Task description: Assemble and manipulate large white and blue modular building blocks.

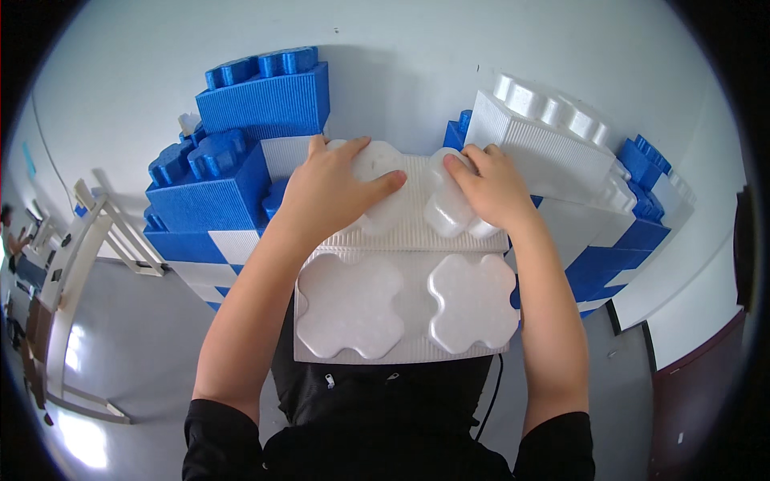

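Two large white building blocks with ribbed sides and clover-shaped studs lie one behind the other in front of me. My left hand (330, 183) wraps over the left stud of the farther white block (417, 200), its thumb pointing inward across the stud. Around that block's right stud, my right hand (493, 184) is curled, thumb and fingers pressed to it. Between my forearms and close to my body is the nearer white block (414, 297); its two studs face up and neither hand touches it. My palms hide parts of the gripped studs.
Blue blocks (265, 104) are stacked higher at the left, and a tall white block (537, 148) tops the right stack. Behind them rises a pale wall (401, 72). A white frame (72, 297) stands on the grey floor at far left, near a person (24, 260).
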